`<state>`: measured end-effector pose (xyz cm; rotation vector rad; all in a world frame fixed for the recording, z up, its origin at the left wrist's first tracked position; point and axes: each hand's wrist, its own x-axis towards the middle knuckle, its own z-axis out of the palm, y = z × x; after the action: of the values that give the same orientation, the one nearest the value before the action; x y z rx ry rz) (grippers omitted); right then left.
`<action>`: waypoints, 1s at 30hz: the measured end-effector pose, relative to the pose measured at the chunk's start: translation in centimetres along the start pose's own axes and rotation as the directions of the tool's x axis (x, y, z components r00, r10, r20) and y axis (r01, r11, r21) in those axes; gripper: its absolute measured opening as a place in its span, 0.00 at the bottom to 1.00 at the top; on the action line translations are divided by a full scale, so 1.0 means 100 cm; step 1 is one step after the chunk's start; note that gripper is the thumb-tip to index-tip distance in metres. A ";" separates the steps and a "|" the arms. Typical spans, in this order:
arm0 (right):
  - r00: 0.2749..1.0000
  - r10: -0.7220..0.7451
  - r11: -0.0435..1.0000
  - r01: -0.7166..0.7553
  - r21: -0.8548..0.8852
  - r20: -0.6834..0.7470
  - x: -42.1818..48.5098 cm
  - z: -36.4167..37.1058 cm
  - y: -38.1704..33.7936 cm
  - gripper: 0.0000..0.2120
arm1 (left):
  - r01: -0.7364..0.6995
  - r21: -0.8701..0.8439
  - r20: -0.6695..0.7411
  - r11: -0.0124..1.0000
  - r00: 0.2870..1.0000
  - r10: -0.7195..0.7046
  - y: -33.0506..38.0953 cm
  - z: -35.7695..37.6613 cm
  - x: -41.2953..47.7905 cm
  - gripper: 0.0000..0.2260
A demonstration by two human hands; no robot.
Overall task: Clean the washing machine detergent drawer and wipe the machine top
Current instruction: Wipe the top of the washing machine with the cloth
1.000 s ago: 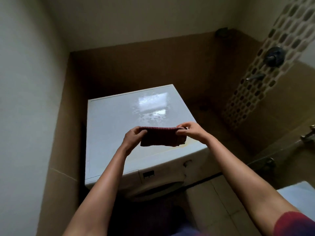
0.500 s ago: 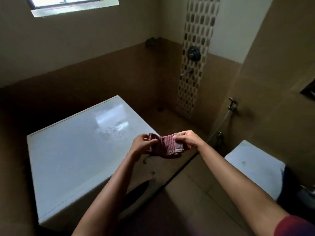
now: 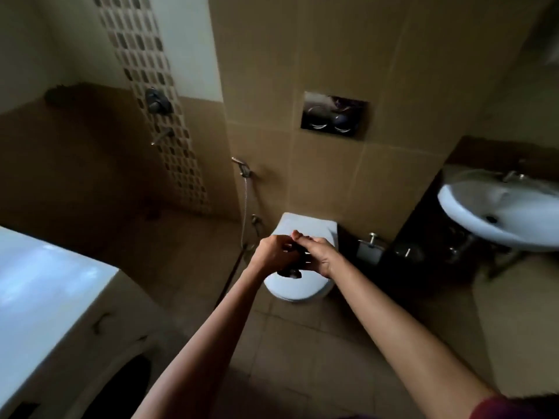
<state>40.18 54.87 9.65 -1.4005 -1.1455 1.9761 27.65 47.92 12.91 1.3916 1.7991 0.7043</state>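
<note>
Over the toilet (image 3: 302, 288), left hand (image 3: 272, 254) and right hand (image 3: 318, 252) curl fingers round the cloth (image 3: 290, 273).

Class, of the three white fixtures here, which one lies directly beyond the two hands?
The toilet, centre frame; the washing machine sits at the left edge and the washbasin at the right.
</note>
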 end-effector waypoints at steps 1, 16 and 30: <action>1.000 0.000 0.999 0.001 0.032 -0.027 -0.006 -0.019 -0.001 0.13 | -0.018 -0.050 0.059 0.999 0.998 0.020 0.013 0.014 0.004 0.09; 0.883 0.135 0.681 0.247 0.690 -0.449 -0.081 -0.299 0.006 0.09 | -0.011 -0.229 0.105 0.973 0.994 0.036 0.149 0.225 0.096 0.04; 0.734 0.158 0.359 0.581 0.731 -0.661 -0.055 -0.539 -0.082 0.20 | -0.167 -0.093 0.305 0.982 0.934 0.188 0.301 0.380 0.256 0.07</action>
<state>91.09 74.92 12.12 -0.9838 0.1929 1.2623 72.10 79.84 9.16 1.5401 1.4048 0.5899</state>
